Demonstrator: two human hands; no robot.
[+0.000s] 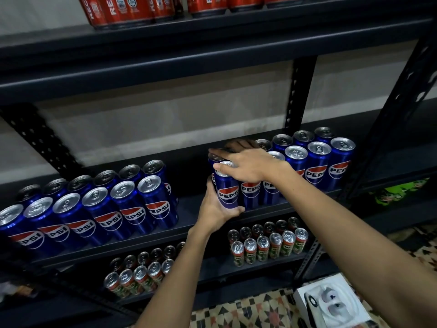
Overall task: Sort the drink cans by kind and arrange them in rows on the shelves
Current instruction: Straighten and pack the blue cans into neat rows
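On the middle shelf (189, 230) stand two groups of blue Pepsi cans. My left hand (218, 213) grips one blue Pepsi can (227, 192) from below, at the left end of the right group (307, 162). My right hand (248, 165) lies flat over the tops of that can and its neighbours, fingers straight and spread. The left group of Pepsi cans (94, 209) stands in two rows, with a gap between the two groups. Red cola cans (132, 8) line the top shelf. Small green and red cans (269, 245) fill the lower shelf in two clusters.
A black upright post (300, 95) stands behind the right Pepsi group, and a slanted frame post (402, 110) rises at the right. A white box (331, 304) lies on the patterned floor (248, 313) at the bottom right. Green packaging (399, 189) shows beyond the frame.
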